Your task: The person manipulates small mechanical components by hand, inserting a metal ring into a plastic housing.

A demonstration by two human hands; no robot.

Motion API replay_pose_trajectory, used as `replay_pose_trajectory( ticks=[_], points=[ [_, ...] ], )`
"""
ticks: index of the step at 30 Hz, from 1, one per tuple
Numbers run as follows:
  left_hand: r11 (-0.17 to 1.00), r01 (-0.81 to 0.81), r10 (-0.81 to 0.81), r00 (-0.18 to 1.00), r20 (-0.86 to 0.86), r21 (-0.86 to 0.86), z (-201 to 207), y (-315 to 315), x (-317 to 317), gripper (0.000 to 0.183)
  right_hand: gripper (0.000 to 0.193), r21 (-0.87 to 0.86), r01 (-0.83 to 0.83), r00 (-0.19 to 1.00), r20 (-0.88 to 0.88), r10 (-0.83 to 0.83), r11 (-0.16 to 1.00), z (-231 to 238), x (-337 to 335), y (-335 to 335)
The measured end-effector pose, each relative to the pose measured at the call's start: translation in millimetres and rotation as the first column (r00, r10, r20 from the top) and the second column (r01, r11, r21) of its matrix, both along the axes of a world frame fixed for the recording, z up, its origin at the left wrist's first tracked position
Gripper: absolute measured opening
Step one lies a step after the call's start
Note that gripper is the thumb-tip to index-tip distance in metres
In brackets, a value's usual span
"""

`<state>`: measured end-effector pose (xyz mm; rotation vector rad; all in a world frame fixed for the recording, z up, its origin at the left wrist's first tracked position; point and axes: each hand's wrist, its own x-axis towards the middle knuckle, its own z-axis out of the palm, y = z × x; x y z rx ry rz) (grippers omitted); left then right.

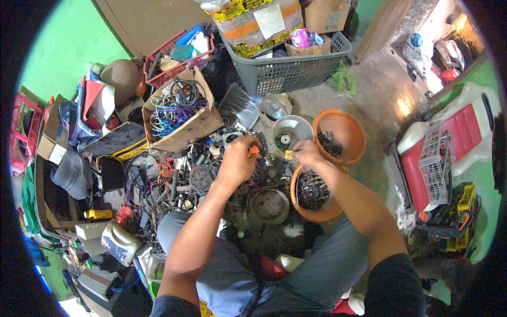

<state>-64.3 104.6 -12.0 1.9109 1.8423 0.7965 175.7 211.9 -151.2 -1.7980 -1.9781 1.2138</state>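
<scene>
Above the heap of parts, my left hand [240,156] is closed around an orange object [254,151]; only a short end sticks out, so its kind is hidden. To its right, my right hand [307,153] pinches a small yellow-orange piece [289,154] over the near rim of a light grey bucket [306,127]. A white round piece [285,139] lies inside that bucket. Just below my right hand stands an orange-brown basin [296,207] filled with small dark pieces [312,190]. A second orange-brown basin [353,127] beyond it holds fewer dark bits [330,143].
Tangled cables and parts [174,182] cover the floor to the left. Behind them is a cardboard box [187,128] of wires. A grey basket [285,74] stands at the back, a round metal pan [269,206] in front. A red-and-white seat [459,132] is at right.
</scene>
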Motion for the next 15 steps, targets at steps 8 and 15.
replay_pose_trajectory(
  ticks=[8, 15],
  points=[
    [0.931, -0.101, 0.351, 0.511, 0.784, -0.350, 1.6, 20.0, 17.4, 0.027, 0.021, 0.002, -0.021, 0.998, -0.066, 0.021, 1.000, 7.1, -5.8, -3.2],
    [0.913, -0.113, 0.407, 0.208, 0.889, -0.392, -11.8, 40.9, 33.4, 0.034, 0.022, -0.100, 0.229, 0.713, -0.659, -0.237, 0.968, 60.6, -11.6, 12.4]
  ],
)
